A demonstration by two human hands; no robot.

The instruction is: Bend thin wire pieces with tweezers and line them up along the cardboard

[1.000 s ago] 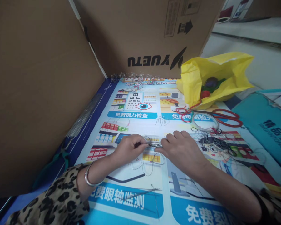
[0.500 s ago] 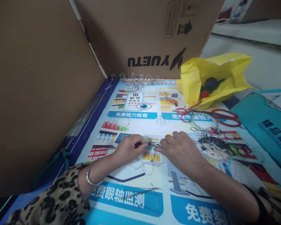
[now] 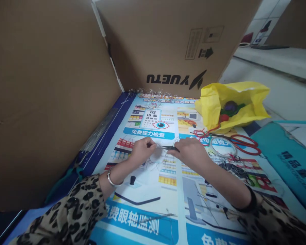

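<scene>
My left hand [image 3: 142, 149] is closed in a pinch on a thin wire [image 3: 157, 146], with fine loops hanging below the fingers. My right hand [image 3: 192, 151] is wrapped around small pointed pliers [image 3: 169, 147]. Their dark jaws point left and reach close to the left fingertips; whether they touch the wire is too small to tell. The handles are hidden in my palm. Beneath both hands lies a printed poster sheet [image 3: 140, 190]. Several thin straight wires [image 3: 153, 217] rest on it, nearer to me.
Cardboard walls [image 3: 153, 41] stand behind and at left. A yellow bag [image 3: 211, 105], red-handled scissors [image 3: 244, 144], a coil of white wire [image 3: 223, 146] and a teal box [image 3: 283, 160] are on the right. Green-handled pliers [image 3: 66, 178] and a wire bundle [image 3: 100, 132] lie left.
The camera view has tilted up. Both hands have moved farther up the poster, and the dark pliers in my right hand show more plainly between them.
</scene>
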